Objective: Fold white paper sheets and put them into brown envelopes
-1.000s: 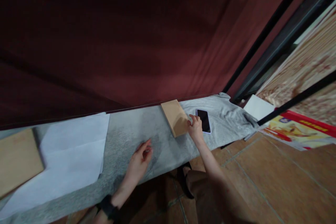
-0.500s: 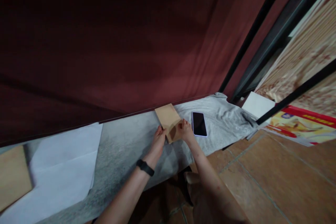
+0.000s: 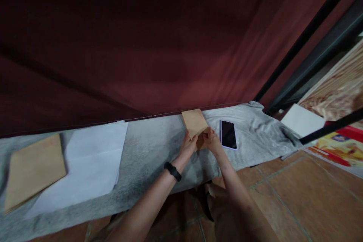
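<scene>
As your left hand point(image 3: 187, 146) and right hand point(image 3: 213, 142) pinch the near end of the brown paper point(image 3: 194, 120), its far end reaches the cloth's point(image 3: 153, 141) back edge; it looks light, bendable, easily creased; best held lightly by its sides.

A long, narrow bench draped in grey cloth point(image 3: 150, 151) is stretching before me.
Flat brown paper sheets point(image 3: 35, 170) are lying leftmost, broad white paper sheets point(image 3: 95, 159) next, then a small tan paper rectangle point(image 3: 194, 121) and a lilac-edged black phone point(image 3: 228, 135).

Both hands point(image 3: 188, 146) hold brown paper point(image 3: 195, 120) beside a phone point(image 3: 228, 135).
</scene>
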A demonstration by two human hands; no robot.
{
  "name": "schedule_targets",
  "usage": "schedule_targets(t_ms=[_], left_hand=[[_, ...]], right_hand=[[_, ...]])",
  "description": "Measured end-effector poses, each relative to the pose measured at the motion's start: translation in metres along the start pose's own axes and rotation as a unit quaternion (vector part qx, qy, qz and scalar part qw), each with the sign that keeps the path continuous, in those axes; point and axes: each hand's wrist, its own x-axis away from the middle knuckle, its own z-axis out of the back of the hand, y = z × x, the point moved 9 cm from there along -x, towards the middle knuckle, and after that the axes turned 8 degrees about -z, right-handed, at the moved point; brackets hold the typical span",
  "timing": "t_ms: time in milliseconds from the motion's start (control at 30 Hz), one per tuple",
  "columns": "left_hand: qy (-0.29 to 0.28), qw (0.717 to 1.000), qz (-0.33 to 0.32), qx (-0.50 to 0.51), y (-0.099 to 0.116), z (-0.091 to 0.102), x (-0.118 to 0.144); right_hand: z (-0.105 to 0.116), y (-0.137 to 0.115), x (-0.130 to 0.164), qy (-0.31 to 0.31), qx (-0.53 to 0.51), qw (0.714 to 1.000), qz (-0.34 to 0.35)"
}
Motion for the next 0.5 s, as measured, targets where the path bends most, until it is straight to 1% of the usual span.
schedule_targets(t_ms=[67,133,200,267,300,333,367,433,467,500], left_hand=[[0.006,1.000,0.001,-0.015,-0.001,0.003,0.002],[0.010,0.999,0.004,-0.038,-0.003,0.012,0.006],[0.017,0.998,0.011,-0.065,-0.008,0.028,0.017],[0.022,0.993,0.006,-0.119,-0.010,0.051,0.033],[0.006,0.981,-0.025,-0.194,-0.005,0.063,0.042],[-0.008,0.959,-0.059,-0.278,0.001,0.074,0.051],[-0.009,0.932,-0.090,-0.352,0.008,0.088,0.062],[0.014,0.913,-0.104,-0.395,0.018,0.123,0.081],[0.040,0.879,-0.105,-0.464,0.025,0.142,0.089],[0.070,0.843,-0.090,-0.525,0.030,0.162,0.096]], right_hand=[[-0.001,0.001,0.000,-0.003,0.000,1.000,0.003],[-0.001,0.002,0.000,0.001,-0.003,1.000,0.014],[0.006,-0.001,0.001,0.025,-0.010,0.999,0.035],[0.017,-0.006,0.003,0.070,-0.017,0.996,0.062],[0.024,-0.010,0.006,0.094,-0.022,0.992,0.076],[0.029,-0.016,0.009,0.115,-0.028,0.989,0.093],[0.034,-0.022,0.013,0.132,-0.038,0.984,0.112],[0.038,-0.038,0.024,0.149,-0.067,0.974,0.158],[0.035,-0.047,0.030,0.144,-0.083,0.969,0.180],[0.031,-0.056,0.038,0.132,-0.098,0.966,0.199]])
